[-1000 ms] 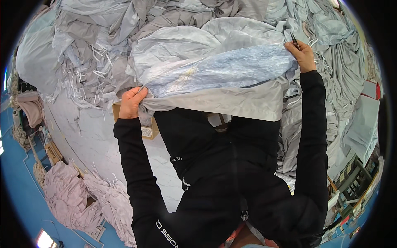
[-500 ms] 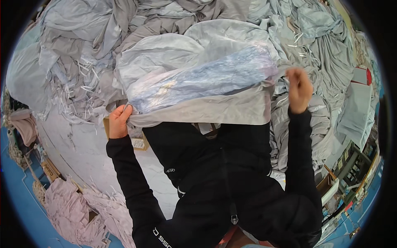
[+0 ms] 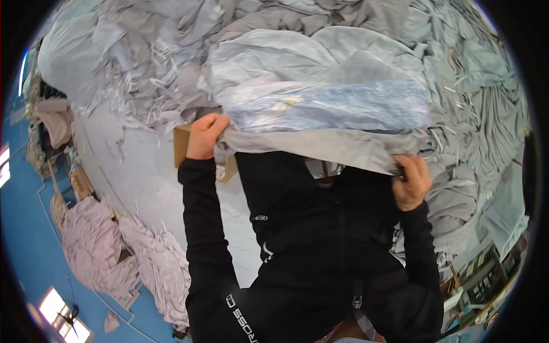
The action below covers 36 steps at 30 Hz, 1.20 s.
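A piece of thin fabric [image 3: 331, 106] with a blue, white and pale pink printed band lies across my lap, its near edge folded over as a plain grey strip [image 3: 320, 142]. My left hand [image 3: 206, 136] is closed on the left end of that strip, thumb on top. At the right end, the fingers of my right hand [image 3: 413, 182] are pinched on the near corner of the grey fabric. Pale blue-grey folds [image 3: 297, 54] of the cloth spread out beyond the printed band.
Heaps of grey and bluish cloth [image 3: 154, 74] with loose white ties surround me at the far side and right. A cardboard box [image 3: 182, 146] stands beside my left hand. Pinkish cloth piles [image 3: 94, 248] lie on the blue floor [image 3: 34, 240] at the left.
My right hand has come down from above the fabric's right side to its near corner and closed on it. The view has shifted, and the printed band now lies more level.
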{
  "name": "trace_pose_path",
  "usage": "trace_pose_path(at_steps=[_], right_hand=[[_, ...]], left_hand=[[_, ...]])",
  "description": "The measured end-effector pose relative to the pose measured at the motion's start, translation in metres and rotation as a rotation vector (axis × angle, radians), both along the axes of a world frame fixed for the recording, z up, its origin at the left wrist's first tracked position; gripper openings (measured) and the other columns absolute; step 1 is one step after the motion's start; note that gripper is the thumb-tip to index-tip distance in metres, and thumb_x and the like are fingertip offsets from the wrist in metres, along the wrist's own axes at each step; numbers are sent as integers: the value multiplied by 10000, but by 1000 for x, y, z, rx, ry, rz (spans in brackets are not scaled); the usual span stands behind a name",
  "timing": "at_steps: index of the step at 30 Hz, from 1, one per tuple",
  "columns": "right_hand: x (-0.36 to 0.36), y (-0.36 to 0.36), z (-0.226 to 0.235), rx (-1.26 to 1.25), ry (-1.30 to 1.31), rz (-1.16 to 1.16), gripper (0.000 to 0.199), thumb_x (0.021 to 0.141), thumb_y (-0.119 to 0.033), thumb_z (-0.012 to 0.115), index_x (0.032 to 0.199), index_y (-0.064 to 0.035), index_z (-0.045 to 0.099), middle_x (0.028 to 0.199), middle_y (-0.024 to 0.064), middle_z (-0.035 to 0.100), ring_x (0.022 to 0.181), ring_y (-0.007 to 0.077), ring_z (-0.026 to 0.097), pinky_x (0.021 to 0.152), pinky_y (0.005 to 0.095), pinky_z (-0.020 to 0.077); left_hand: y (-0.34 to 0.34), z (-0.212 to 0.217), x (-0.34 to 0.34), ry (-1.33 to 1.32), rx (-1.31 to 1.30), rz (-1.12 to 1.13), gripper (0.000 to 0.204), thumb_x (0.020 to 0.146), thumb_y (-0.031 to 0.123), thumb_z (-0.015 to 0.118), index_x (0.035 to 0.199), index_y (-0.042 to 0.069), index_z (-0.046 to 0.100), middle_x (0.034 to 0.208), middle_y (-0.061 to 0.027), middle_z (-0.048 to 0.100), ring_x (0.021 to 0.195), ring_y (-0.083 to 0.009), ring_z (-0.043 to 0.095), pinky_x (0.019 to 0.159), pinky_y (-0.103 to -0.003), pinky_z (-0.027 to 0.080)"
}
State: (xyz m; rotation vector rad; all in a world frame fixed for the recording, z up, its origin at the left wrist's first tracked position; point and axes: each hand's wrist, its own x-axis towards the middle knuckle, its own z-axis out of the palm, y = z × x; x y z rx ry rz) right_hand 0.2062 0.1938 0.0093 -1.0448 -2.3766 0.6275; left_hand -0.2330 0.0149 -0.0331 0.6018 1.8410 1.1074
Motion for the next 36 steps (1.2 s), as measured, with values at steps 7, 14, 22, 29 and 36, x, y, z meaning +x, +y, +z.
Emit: trace_pose_path(at_steps=[7, 14, 22, 29, 36], right_hand=[[29, 40, -1, 99, 37, -14, 371, 680, 157, 566, 985, -31, 662, 911, 86, 630, 794, 192, 604, 700, 279, 471], [62, 142, 35, -258, 200, -139, 200, 883, -3, 553, 1063, 53, 622, 956, 16, 629, 872, 99, 559, 782, 219, 420], [29, 235, -10, -627, 127, -151, 154, 877, -143, 715, 934, -2, 691, 845, -35, 647, 756, 29, 547, 707, 184, 410], [22, 234, -37, -687, 148, -152, 164, 856, -165, 746, 918, -18, 707, 794, -31, 663, 730, 35, 572, 689, 182, 427], [20, 226, -40, -681, 224, -151, 153, 861, -163, 741, 891, -20, 698, 779, -49, 640, 718, 25, 538, 675, 179, 412]], left_hand=[[-6, -13, -4, -135, 98, 35, 146, 945, 145, 643, 849, 34, 647, 799, 71, 579, 734, -19, 482, 688, -195, 380], [4, -5, -3, -191, 140, 163, 120, 943, 152, 647, 887, 46, 650, 804, 63, 595, 714, -26, 500, 659, -199, 403], [2, -16, -11, -207, 160, 241, 106, 917, 111, 668, 833, 48, 654, 785, 45, 623, 679, -32, 519, 638, -198, 412], [-10, -27, -20, -178, 144, 247, 124, 937, 139, 649, 845, 57, 641, 773, 53, 609, 671, -24, 497, 628, -195, 400], [-3, -18, -15, 111, 28, 109, 106, 945, 135, 633, 895, 42, 634, 811, 40, 608, 725, -53, 520, 671, -207, 419]])
